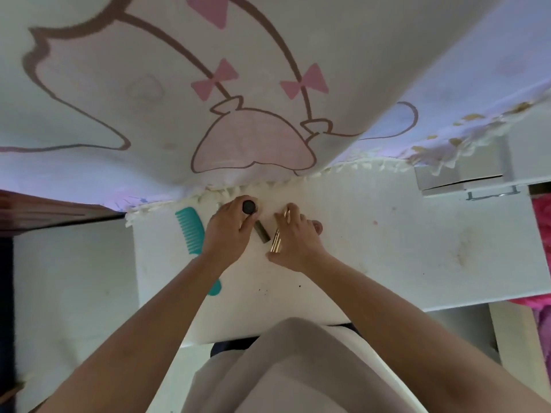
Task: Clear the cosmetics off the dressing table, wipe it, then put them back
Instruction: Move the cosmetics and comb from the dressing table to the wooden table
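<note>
On the white dressing table [387,248], my left hand [226,234] is closed around a small upright item with a round black cap [249,207], near the fringed cloth edge. A dark brown tube [262,235] lies flat between my hands. My right hand [298,239] rests over a gold tube [276,244], fingers curled on it. A small pinkish item [317,226] shows just past my right fingers. A teal comb [190,234] lies left of my left hand, its handle end partly hidden under my forearm.
A cartoon-printed cloth [238,99] with a white fringe hangs over the back of the table. A white box [462,177] sits at the back right. Dark wooden furniture [44,213] is at the left, pink fabric [542,222] at the right edge.
</note>
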The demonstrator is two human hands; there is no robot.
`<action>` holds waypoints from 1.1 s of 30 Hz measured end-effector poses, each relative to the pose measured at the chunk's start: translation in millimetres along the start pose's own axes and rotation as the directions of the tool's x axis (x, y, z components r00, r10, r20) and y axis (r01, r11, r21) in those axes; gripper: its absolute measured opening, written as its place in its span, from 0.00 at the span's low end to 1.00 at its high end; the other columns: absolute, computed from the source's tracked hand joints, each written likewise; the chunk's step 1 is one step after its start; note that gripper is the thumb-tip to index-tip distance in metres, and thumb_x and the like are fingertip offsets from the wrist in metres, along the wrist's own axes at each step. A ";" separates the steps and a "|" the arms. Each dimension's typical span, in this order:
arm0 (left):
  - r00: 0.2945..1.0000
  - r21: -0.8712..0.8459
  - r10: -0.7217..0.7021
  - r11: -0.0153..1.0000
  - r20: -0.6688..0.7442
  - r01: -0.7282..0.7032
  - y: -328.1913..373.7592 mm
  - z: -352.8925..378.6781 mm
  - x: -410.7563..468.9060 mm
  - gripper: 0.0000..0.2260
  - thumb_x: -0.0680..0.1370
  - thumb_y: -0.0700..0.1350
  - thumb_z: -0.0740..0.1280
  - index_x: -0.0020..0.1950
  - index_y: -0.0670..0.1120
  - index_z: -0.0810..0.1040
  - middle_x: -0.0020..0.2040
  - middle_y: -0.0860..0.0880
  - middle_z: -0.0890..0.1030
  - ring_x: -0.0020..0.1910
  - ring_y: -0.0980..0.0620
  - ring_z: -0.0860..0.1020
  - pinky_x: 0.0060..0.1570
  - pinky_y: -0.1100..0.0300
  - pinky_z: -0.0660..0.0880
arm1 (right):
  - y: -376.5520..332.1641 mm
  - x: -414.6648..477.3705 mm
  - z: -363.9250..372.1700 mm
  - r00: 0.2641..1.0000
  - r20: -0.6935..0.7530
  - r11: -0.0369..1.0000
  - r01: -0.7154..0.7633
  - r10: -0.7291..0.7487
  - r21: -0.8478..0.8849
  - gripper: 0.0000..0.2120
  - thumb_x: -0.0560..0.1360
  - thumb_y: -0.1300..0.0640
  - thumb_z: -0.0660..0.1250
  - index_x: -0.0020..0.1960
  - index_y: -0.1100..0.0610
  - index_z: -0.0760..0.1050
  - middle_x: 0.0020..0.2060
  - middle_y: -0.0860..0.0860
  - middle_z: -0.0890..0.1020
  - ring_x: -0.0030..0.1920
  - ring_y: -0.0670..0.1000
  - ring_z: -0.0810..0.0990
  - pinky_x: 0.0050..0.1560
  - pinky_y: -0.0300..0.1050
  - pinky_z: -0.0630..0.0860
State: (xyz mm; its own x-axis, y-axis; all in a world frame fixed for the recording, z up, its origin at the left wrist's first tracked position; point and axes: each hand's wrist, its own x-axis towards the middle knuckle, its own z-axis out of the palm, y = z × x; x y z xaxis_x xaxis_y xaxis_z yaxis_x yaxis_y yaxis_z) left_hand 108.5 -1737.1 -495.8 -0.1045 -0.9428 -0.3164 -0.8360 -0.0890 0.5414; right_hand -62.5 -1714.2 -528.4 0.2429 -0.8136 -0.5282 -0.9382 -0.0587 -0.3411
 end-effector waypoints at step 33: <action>0.481 -0.417 -0.416 0.902 -0.772 0.110 -119.5 -192.6 -284.1 0.04 0.79 0.57 0.62 0.52 0.65 0.71 0.51 0.65 0.77 0.50 0.65 0.77 0.48 0.68 0.74 | -257.7 -43.1 -87.1 0.691 -0.296 0.750 0.635 -0.659 -0.188 0.21 0.77 0.54 0.64 0.69 0.49 0.69 0.73 0.44 0.63 0.35 0.52 0.81 0.38 0.48 0.80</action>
State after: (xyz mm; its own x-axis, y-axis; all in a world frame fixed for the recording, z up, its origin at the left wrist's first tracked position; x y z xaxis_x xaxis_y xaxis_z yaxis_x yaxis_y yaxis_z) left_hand 341.8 -1520.4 -320.6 0.7132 -0.6642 0.2240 -0.5409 -0.3182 0.7786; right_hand 147.4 -1714.4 -350.1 0.7136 -0.6948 0.0896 -0.5954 -0.6689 -0.4451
